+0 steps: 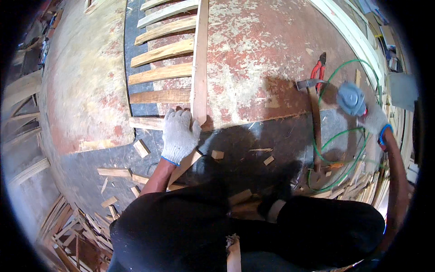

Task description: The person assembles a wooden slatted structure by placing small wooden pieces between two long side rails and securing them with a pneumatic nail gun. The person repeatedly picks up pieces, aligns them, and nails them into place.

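Note:
In a white knit glove with a blue cuff, my left hand [179,135] presses on the lowest slat at the corner of a wooden slatted frame, its fingers curled over the wood. The frame's long side rail [200,59] runs away from me, with several curved wooden slats [161,72] reaching left from it. Out to the right, my gloved right hand [375,121] grips a grey, round-topped air nail gun [351,99], blurred by motion and raised off the floor. A green air hose [344,136] loops beside it. The gun's nose is hidden.
A hammer [316,122] with a long wooden handle lies right of centre, near red-handled pliers [318,70]. Wood offcuts [141,148] litter the dark floor sheet around my legs. Stacked strips [369,181] lie at right, and long pale boards [349,34] at the far right.

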`<state>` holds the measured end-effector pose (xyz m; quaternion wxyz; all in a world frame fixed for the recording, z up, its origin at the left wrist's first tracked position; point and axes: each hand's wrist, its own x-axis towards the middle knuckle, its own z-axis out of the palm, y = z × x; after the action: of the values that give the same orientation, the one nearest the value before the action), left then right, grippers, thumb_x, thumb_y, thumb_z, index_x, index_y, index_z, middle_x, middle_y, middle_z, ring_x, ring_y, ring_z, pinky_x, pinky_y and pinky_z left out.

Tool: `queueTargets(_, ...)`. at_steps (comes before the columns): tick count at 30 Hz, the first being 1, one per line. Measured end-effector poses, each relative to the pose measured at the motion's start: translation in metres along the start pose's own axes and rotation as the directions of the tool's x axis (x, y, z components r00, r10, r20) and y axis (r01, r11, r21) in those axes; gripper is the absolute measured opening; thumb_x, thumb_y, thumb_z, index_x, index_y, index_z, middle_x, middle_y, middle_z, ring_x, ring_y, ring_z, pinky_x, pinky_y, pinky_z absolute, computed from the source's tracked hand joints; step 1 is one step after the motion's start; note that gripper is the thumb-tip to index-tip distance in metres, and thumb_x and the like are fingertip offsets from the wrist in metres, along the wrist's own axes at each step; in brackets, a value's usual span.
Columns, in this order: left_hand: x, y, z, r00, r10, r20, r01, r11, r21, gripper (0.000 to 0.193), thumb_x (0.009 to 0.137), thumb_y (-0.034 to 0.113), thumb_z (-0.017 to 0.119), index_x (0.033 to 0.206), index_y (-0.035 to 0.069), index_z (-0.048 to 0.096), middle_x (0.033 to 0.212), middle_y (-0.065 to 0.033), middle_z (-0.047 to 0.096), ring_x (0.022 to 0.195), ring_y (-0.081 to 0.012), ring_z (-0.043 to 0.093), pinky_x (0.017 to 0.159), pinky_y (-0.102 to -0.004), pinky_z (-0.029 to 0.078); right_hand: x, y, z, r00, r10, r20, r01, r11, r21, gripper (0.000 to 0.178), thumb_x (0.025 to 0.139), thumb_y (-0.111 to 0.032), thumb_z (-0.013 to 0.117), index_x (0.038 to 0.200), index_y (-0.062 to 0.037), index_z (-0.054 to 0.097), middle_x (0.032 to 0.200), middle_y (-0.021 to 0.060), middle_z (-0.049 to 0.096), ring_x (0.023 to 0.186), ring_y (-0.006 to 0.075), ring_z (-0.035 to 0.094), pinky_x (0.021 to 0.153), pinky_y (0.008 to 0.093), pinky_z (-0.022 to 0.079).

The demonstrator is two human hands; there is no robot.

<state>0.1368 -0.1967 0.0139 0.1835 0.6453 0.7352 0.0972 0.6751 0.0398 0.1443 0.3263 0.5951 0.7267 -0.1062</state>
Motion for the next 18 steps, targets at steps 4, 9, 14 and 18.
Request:
queueTargets(4,0.004,-0.006,0.001,0.993,0.115,-0.001,-0.115,0.989,-0.092,0.021,0.09,0.018,0.06,0.079,0.001,0.06,0.085,-0.0225,0.061,0.087,-0.043,0.057,0.088,-0.0518,0.043,-0.014,0.033,0.094,0.984,0.14,-0.111,-0.134,0.989,0.056,0.048,0.083,-0.028,0.065,0.127,-0.0093,0.062,0.112,0.0255,0.07,0.106,0.0466,0.065,0.09,0.053,0.051)
queueTargets(9,0.023,-0.01,-0.031,0.992,0.015,-0.122,-0.023,0.998,-0.062,0.03,0.098,0.027,0.057,0.102,0.0,0.068,0.097,-0.0232,0.066,0.097,-0.0418,0.061,0.085,-0.0517,0.047,-0.013,0.042,0.221,0.948,0.306,-0.09,-0.289,0.944,0.159,0.078,0.083,-0.027,0.067,0.152,-0.0047,0.037,0.103,0.028,0.07,0.093,0.0467,0.068,0.078,0.0553,0.053)
queueTargets(14,0.106,-0.005,-0.022,0.941,0.131,-0.313,-0.09,0.986,0.141,0.042,0.093,0.036,0.064,0.118,0.002,0.064,0.106,-0.0188,0.067,0.101,-0.0397,0.062,0.088,-0.0498,0.048,-0.022,0.024,0.283,0.901,0.427,-0.076,-0.349,0.817,0.46,0.084,0.085,-0.03,0.07,0.154,-0.0039,0.03,0.099,0.0282,0.071,0.087,0.0452,0.07,0.074,0.054,0.054)
queueTargets(18,0.152,0.011,-0.02,0.968,0.084,-0.238,-0.03,0.975,0.221,0.043,0.092,0.042,0.066,0.108,0.002,0.066,0.1,-0.0204,0.067,0.097,-0.0416,0.064,0.085,-0.0526,0.049,-0.041,-0.012,0.229,0.916,0.337,-0.218,-0.261,0.913,0.315,0.051,0.086,-0.029,0.07,0.128,-0.0054,0.054,0.091,0.0234,0.069,0.084,0.0428,0.069,0.073,0.0534,0.053)
